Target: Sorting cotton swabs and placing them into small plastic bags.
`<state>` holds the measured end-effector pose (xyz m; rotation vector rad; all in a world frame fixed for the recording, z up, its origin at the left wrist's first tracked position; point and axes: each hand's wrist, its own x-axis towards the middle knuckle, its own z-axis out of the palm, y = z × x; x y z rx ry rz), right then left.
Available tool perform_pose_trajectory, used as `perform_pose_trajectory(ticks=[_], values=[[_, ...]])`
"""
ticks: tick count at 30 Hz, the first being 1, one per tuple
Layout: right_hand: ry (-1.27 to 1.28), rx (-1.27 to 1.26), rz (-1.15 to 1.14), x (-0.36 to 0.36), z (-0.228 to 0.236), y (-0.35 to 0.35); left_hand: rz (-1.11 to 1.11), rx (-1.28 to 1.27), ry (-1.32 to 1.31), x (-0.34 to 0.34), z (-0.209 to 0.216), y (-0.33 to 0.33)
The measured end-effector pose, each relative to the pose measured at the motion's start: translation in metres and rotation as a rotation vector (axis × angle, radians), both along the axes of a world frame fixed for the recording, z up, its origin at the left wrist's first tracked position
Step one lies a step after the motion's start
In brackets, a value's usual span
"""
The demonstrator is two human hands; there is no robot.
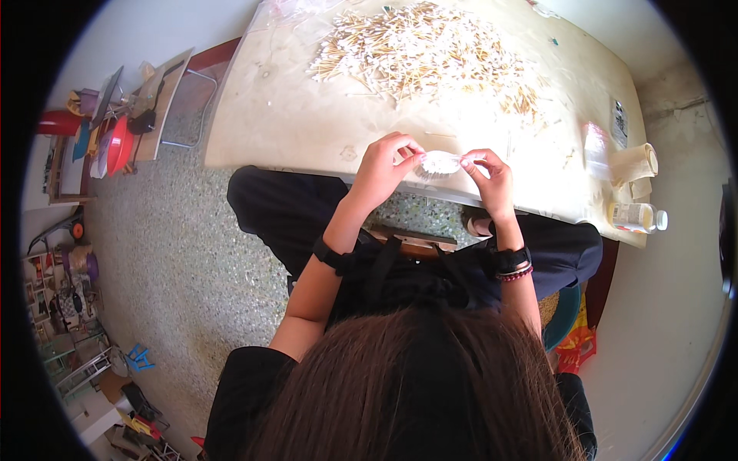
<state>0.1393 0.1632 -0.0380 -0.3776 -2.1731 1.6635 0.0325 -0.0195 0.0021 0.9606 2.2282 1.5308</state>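
Note:
A small clear plastic bag [440, 164] is stretched between my two hands at the table's near edge, with whitish contents that look like cotton swabs. My left hand [382, 165] pinches its left corner between thumb and fingers. On the opposite corner, my right hand [493, 178] pinches in the same way. Beyond them, a large loose pile of cotton swabs [423, 58] with white tips and wooden sticks covers the far middle of the pale table [284, 115]. A few single swabs lie scattered between the pile and my hands.
On the table's right side are clear plastic packaging [596, 146], a beige roll [635, 164] and a bottle with a white cap [636, 217]. A teal basin [565, 316] stands beside my right leg. A red bowl [120, 144] and a blue stool [139, 357] are at left.

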Motion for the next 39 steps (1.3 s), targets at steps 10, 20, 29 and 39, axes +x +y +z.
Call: perform_pose_trajectory(ticks=[10, 20, 29, 39], values=[[0.008, 0.08, -0.02, -0.006, -0.01, 0.004, -0.005, -0.011, -0.008, -0.006, -0.001, 0.002], [0.058, -0.042, 0.053, -0.012, -0.008, -0.007, -0.006, 0.024, 0.023, -0.003, -0.003, 0.007], [0.066, 0.013, 0.06, -0.012, -0.008, -0.01, -0.024, 0.05, 0.051, -0.001, -0.007, 0.01], [0.037, -0.057, 0.059, -0.012, -0.011, -0.014, -0.008, 0.051, 0.126, 0.003, -0.008, 0.015]])
